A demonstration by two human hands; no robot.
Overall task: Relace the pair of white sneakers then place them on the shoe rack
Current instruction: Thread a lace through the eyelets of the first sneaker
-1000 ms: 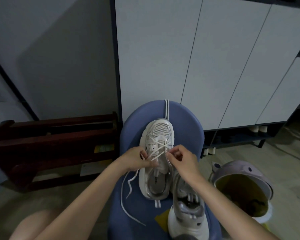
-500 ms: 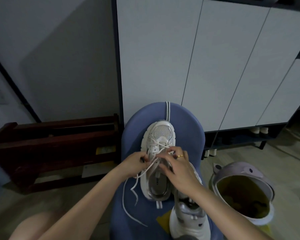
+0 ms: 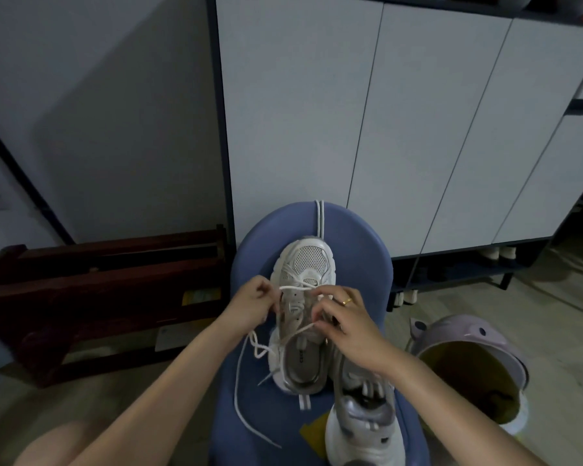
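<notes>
Head view: I see the white sneaker (image 3: 305, 297) toe-up at twelve o'clock on the blue chair (image 3: 360, 243). My left hand (image 3: 253, 302) pinches the lace (image 3: 246, 381) at its nine o'clock; my right hand (image 3: 347, 322) pinches lace over the tongue. The second sneaker (image 3: 364, 422) lies at five o'clock.
</notes>
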